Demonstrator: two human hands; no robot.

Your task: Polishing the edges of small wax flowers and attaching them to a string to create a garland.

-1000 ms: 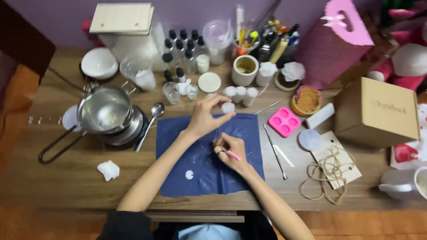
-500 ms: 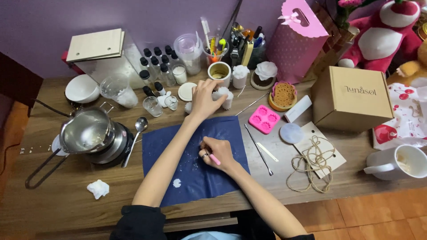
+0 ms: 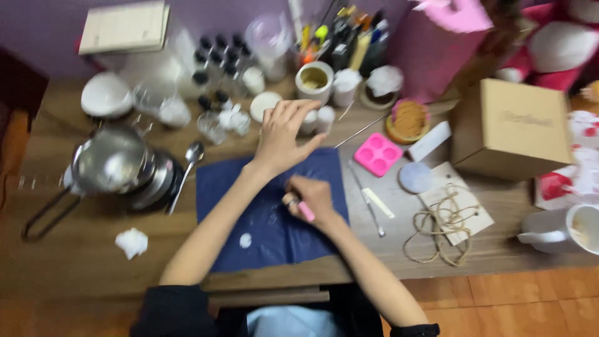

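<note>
My left hand reaches forward over the far edge of a dark blue cloth, fingers spread over small white cups; whether it grips one I cannot tell. My right hand rests on the cloth, closed around a thin pink tool. A small white blob lies on the cloth near me. The picture is blurred.
A metal pot with a long handle and a spoon sit left. Small dark-capped bottles, a mug and pens stand behind. A pink mould, twine, a cardboard box and a white mug lie right.
My left hand has stretched further forward onto the small white cups. My right hand stays on the cloth with the pink tool. The view has shifted and blurred.
</note>
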